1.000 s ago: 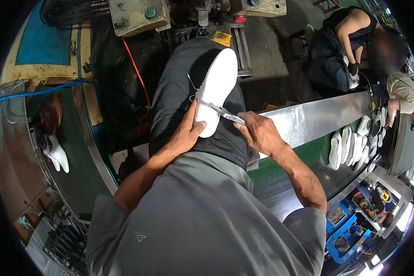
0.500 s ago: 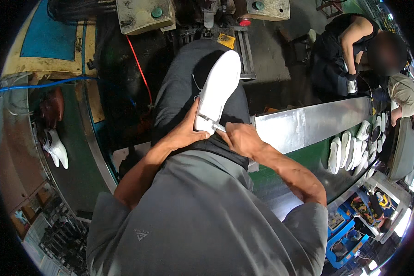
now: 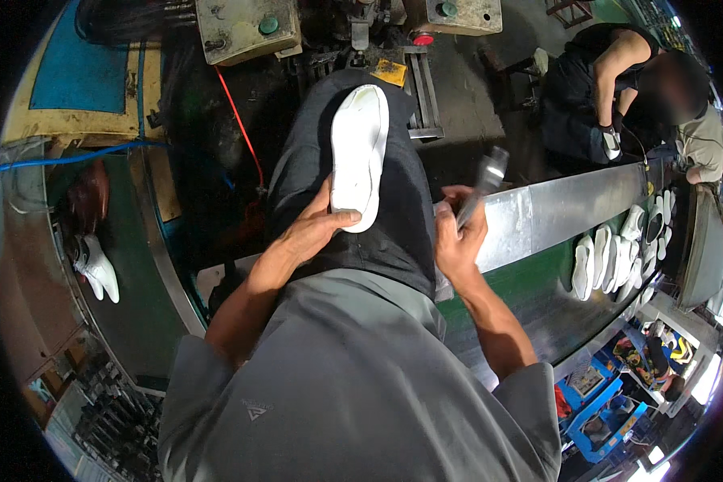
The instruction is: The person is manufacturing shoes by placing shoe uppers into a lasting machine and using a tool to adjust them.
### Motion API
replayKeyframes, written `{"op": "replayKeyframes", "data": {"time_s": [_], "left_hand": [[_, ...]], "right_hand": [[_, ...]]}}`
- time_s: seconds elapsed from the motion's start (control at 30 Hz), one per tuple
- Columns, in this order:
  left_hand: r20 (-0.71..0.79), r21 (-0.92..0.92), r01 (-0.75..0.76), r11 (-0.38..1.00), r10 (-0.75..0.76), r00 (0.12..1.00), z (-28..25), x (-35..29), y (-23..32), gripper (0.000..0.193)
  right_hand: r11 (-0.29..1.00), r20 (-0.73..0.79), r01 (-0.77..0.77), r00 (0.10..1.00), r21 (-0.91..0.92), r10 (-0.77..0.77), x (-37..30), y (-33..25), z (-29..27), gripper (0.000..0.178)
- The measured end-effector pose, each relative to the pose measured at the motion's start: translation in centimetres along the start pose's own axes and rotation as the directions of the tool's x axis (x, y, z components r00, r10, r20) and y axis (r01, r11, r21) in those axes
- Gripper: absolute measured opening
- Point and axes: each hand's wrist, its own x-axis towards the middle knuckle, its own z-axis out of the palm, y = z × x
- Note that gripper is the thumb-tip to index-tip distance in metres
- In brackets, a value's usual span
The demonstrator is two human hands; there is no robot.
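A white shoe [image 3: 358, 157] lies along my thigh with its pale sole facing up and its toe pointing away from me. My left hand [image 3: 307, 231] grips its heel end, the thumb across the sole and the other fingers hidden beside and under it. Off to the right, apart from the shoe, my right hand [image 3: 460, 241] is closed round a slim silver tool with a dark end [image 3: 484, 183]. Blur hides the exact kind of tool. It points up and away from the fist, over the near end of the metal ledge [image 3: 550, 215].
Several white shoes [image 3: 602, 261] stand in rows on the green conveyor belt [image 3: 502, 301] at right. More white shoes [image 3: 99, 271] sit on the left belt. A machine with control boxes [image 3: 253, 32] is ahead. Another person [image 3: 598, 96] works at far right.
My right hand has drawn the tool away from the shoe's heel, out to the right and raised it. The shoe has turned so its sole faces up, and shifted slightly left.
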Motion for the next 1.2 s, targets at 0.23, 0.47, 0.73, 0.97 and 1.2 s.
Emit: {"op": "replayKeyframes", "data": {"time_s": [0.23,0.47,0.73,0.97,1.2], "left_hand": [[-0.033,0.031,0.034,0.999,-0.033,0.999,-0.2,0.3,-0.1,0.11],[-0.036,0.039,-0.024,0.999,0.025,0.999,0.1,-0.1,-0.6,0.112],[-0.076,0.065,-0.048,0.997,0.053,0.996,0.7,0.2,-0.7,0.113],[-0.111,-0.092,-0.077,0.993,0.066,0.992,0.5,0.5,0.0,0.108],[-0.055,-0.502,-0.192,0.843,0.191,0.98,-2.7,-3.5,0.6,0.085]], "right_hand": [[0.837,0.446,0.212,0.894,-0.504,0.042,3.7,2.1,1.2,0.024],[0.681,0.527,0.209,0.796,-0.701,0.298,2.0,4.7,3.2,0.021],[0.69,0.504,0.251,0.842,-0.679,0.191,4.7,5.2,4.4,0.025],[0.778,0.357,0.217,0.934,-0.589,0.01,5.3,3.9,4.4,0.027],[0.909,0.359,0.064,0.928,-0.413,0.098,4.1,3.4,5.9,0.026]]}}
